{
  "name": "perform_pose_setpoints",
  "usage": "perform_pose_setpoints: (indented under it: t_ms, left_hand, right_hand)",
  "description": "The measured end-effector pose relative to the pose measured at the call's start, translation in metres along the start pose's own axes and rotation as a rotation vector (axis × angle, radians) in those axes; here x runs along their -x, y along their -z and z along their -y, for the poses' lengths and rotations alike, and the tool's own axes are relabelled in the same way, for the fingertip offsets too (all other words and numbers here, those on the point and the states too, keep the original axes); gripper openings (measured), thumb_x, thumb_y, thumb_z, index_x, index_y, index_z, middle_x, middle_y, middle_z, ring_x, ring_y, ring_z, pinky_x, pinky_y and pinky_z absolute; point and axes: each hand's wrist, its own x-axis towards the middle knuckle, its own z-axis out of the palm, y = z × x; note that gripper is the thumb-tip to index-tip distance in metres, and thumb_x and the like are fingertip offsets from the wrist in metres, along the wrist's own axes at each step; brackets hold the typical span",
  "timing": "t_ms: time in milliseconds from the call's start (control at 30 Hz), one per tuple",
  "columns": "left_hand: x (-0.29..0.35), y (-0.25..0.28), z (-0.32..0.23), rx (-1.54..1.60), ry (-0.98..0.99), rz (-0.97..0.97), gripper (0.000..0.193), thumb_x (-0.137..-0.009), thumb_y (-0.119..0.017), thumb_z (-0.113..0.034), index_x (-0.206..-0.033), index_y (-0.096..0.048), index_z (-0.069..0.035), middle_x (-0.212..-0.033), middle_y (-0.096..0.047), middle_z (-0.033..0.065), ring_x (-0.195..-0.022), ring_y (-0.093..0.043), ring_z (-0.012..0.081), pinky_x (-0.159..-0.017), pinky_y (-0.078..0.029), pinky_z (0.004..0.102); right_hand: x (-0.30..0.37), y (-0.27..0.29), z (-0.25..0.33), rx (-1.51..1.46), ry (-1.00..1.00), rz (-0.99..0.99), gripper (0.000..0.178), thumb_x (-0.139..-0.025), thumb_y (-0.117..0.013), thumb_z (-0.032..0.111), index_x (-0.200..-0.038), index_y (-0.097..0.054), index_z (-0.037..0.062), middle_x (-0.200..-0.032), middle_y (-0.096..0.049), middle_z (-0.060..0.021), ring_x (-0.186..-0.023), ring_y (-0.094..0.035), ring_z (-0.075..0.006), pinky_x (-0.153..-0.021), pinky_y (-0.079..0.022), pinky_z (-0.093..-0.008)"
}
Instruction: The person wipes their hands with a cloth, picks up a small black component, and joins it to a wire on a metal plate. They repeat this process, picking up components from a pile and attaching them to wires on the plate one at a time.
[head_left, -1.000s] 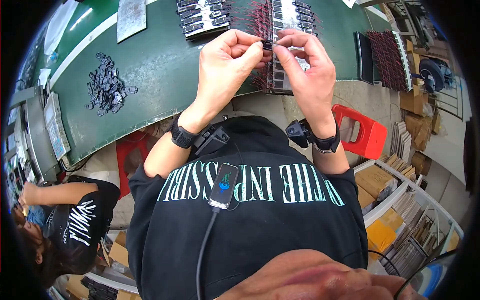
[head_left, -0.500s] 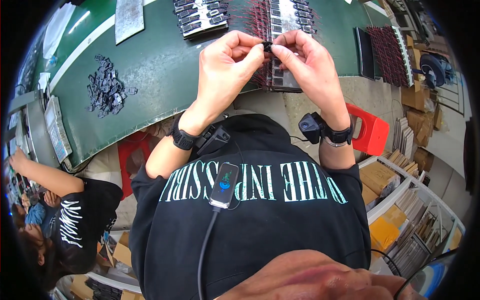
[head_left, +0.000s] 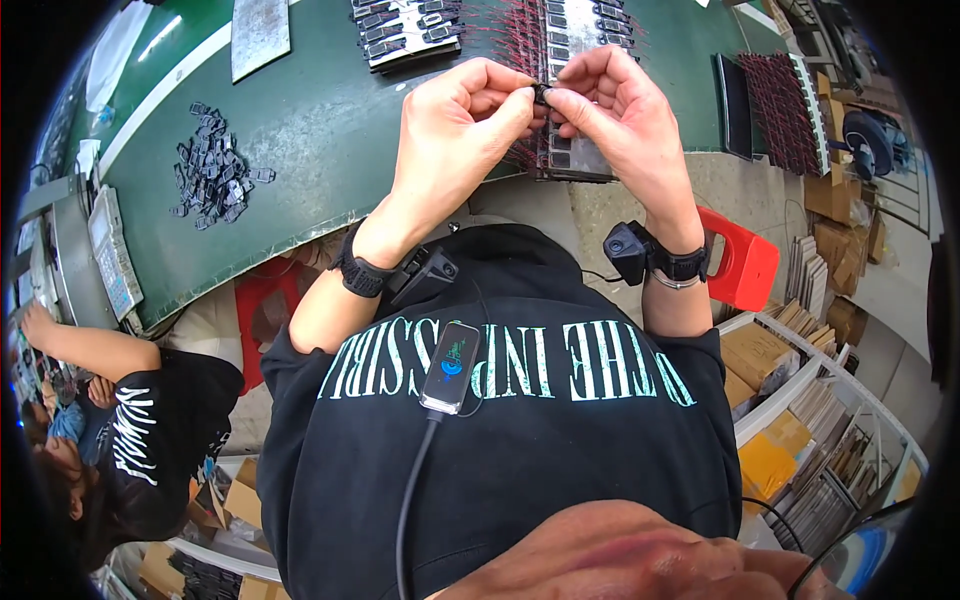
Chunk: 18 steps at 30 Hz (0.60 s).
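Observation:
A small black plastic part (head_left: 541, 94) is pinched between my two hands above the near edge of the green table (head_left: 300, 130). My left hand (head_left: 463, 125) grips it between thumb and fingertips. On its other side my right hand (head_left: 620, 112) holds it with thumb and forefinger, the remaining fingers loosely curled. Fingertips cover most of the part, so its exact kind is hidden. Just behind and below my hands lies a long metal tray (head_left: 575, 160) with rows of small black parts and thin red wires.
A loose pile of black parts (head_left: 215, 168) lies on the left of the table. Beyond my left hand stands a board of wired black parts (head_left: 410, 35). A bare metal plate (head_left: 260, 40) is further left. Red-wired parts (head_left: 778, 110) fill a rack at right. A co-worker (head_left: 150, 440) sits at left.
Both hands stay together on the black part and have shifted very slightly. My right forefinger has lifted a little. The co-worker's arm has moved slightly.

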Motion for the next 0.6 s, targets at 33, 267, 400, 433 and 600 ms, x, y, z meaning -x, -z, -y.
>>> perform_pose_setpoints:
  t_ms: [33,267,400,433,600]
  left_hand:
    - [0.000,0.000,-0.001,0.006,-0.001,0.003,0.014,-0.093,-0.066,-0.007,-0.101,-0.068,0.005,-0.088,-0.075,0.0101,-0.083,-0.073,0.0121,-0.073,-0.058,0.0235]
    - [0.004,0.000,-0.004,0.099,0.047,0.005,0.012,-0.094,-0.064,-0.005,-0.101,-0.067,0.005,-0.088,-0.075,0.0101,-0.083,-0.073,0.0127,-0.076,-0.059,0.0248]
    - [0.005,0.003,-0.004,0.066,0.075,0.028,0.013,-0.094,-0.064,-0.005,-0.102,-0.066,0.005,-0.091,-0.075,0.0109,-0.085,-0.073,0.0135,-0.077,-0.060,0.0252]
    - [0.005,0.004,-0.004,0.050,0.080,0.040,0.014,-0.094,-0.064,-0.005,-0.103,-0.066,0.005,-0.092,-0.075,0.0113,-0.086,-0.073,0.0138,-0.078,-0.059,0.0253]
    - [0.000,0.011,-0.005,0.159,0.073,0.109,0.017,-0.094,-0.065,-0.006,-0.108,-0.063,0.005,-0.096,-0.073,0.0117,-0.090,-0.072,0.0143,-0.081,-0.059,0.0256]
  right_hand:
    - [0.000,-0.001,0.002,-0.016,0.006,-0.007,0.015,-0.097,-0.065,0.008,-0.110,-0.063,0.0001,-0.095,-0.067,-0.0026,-0.082,-0.063,-0.0060,-0.072,-0.053,-0.0208]
    - [0.002,-0.006,0.000,-0.028,0.024,-0.006,0.017,-0.095,-0.067,0.009,-0.109,-0.064,-0.0012,-0.095,-0.069,-0.0042,-0.083,-0.065,-0.0077,-0.071,-0.055,-0.0227]
    - [0.004,-0.011,-0.001,-0.020,0.023,-0.004,0.016,-0.096,-0.066,0.009,-0.109,-0.064,-0.0011,-0.095,-0.069,-0.0035,-0.084,-0.065,-0.0072,-0.072,-0.054,-0.0219]
    - [0.005,-0.014,-0.001,0.020,0.035,-0.017,0.015,-0.097,-0.065,0.008,-0.109,-0.064,-0.0009,-0.095,-0.068,-0.0025,-0.083,-0.063,-0.0063,-0.072,-0.053,-0.0213]
    - [-0.001,-0.011,-0.001,-0.156,-0.048,-0.026,0.012,-0.097,-0.065,0.008,-0.106,-0.064,-0.0003,-0.094,-0.067,-0.0021,-0.081,-0.062,-0.0056,-0.071,-0.053,-0.0207]
